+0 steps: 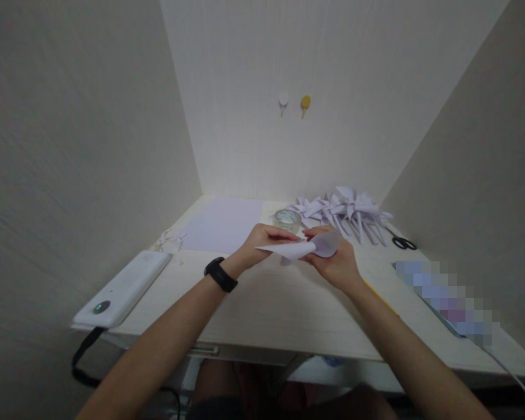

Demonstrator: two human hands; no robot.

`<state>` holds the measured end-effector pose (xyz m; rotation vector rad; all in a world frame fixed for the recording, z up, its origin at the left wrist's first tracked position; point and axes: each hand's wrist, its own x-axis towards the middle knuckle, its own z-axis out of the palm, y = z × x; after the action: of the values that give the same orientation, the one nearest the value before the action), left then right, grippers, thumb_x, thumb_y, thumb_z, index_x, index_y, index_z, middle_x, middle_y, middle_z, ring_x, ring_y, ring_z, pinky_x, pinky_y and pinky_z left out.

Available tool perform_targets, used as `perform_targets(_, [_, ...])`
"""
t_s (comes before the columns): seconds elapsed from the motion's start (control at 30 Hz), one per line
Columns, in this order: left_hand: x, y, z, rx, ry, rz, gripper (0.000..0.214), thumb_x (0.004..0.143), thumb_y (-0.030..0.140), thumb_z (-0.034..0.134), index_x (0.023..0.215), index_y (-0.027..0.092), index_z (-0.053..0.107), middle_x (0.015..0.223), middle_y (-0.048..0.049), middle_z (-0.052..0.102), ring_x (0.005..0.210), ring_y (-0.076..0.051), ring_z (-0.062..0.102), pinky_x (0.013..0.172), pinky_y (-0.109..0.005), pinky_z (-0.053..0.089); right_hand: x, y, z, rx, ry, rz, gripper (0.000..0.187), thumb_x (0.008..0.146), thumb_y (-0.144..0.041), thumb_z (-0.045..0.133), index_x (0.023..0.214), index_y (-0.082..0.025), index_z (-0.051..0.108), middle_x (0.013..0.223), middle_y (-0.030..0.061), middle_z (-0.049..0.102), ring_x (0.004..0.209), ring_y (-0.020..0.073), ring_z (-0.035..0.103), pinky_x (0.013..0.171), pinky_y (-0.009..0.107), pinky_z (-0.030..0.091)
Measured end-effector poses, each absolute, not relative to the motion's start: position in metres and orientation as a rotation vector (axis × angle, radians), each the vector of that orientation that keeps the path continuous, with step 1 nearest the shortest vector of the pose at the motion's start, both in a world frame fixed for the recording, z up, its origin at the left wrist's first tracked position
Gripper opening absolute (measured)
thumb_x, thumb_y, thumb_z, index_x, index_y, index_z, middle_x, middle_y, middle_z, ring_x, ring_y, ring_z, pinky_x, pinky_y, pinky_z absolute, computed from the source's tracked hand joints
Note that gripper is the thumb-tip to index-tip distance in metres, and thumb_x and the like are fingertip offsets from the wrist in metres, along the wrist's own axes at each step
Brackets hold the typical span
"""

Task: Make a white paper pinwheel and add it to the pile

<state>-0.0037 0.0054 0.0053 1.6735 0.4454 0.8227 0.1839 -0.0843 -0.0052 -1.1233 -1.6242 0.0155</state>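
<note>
Above the middle of the desk, a white paper pinwheel (pixel 294 251) with curled blades is held between both hands. My left hand (pixel 259 240), with a black band on its wrist, pinches it from the left near its centre. On the other side my right hand (pixel 340 265) is closed around it, and a rounded blade covers part of the fingers. The fingertips meet close to the pinwheel's middle, where the paper partly hides them. Just behind the hands lies a roll of clear tape (pixel 287 218).
Several finished paper pinwheels (pixel 354 204) with paper sticks are heaped at the back right, beside black-handled scissors (pixel 405 242). White sheets (pixel 227 224), paper scraps (pixel 168 239) and a white device (pixel 125 286) lie left. A blurred-out phone-like object (pixel 441 297) and a yellow pencil-like stick (pixel 380 296) lie right.
</note>
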Motion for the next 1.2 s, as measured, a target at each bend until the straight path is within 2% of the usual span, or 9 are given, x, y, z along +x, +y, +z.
perform_targets(0.17, [-0.002,0.010,0.002,1.700,0.450,0.833,0.023,0.071,0.031,0.081,0.090,0.018,0.079,0.094,-0.0083,0.077,0.087,-0.021,0.072,0.083,-0.033,0.057,0.186,-0.085,-0.006,-1.062,-1.731,0.046,0.021,0.079,-0.041,0.075,0.096,-0.031,0.073,0.097,0.0046,0.074,0.091,0.0240,0.068,0.082,0.039,0.054])
perform_targets(0.33, [-0.002,0.010,0.003,1.745,0.466,0.822,0.020,0.071,0.029,0.081,0.087,0.018,0.079,0.089,-0.0068,0.077,0.079,-0.018,0.071,0.075,-0.028,0.056,0.185,-0.086,-0.005,-1.021,-1.773,-0.003,0.019,0.080,-0.040,0.074,0.097,-0.031,0.074,0.095,0.0038,0.074,0.088,0.0238,0.068,0.081,0.039,0.053])
perform_targets(0.67, [-0.007,0.007,0.014,1.917,0.513,0.799,0.018,0.073,0.028,0.077,0.086,0.017,0.079,0.088,-0.0074,0.077,0.080,-0.019,0.070,0.071,-0.026,0.054,0.183,-0.087,-0.004,-1.025,-1.763,-0.006,0.016,0.078,-0.040,0.076,0.090,-0.029,0.072,0.089,0.0036,0.075,0.083,0.0240,0.068,0.078,0.039,0.054])
perform_targets(1.2, [-0.010,0.007,0.021,2.078,0.385,0.817,0.009,0.074,0.022,0.075,0.082,0.018,0.079,0.089,-0.0054,0.078,0.085,-0.017,0.072,0.082,-0.027,0.056,0.182,-0.091,0.000,-0.911,-1.823,-0.113,0.007,0.085,-0.030,0.070,0.089,-0.025,0.069,0.084,0.0054,0.073,0.078,0.0212,0.068,0.071,0.037,0.054])
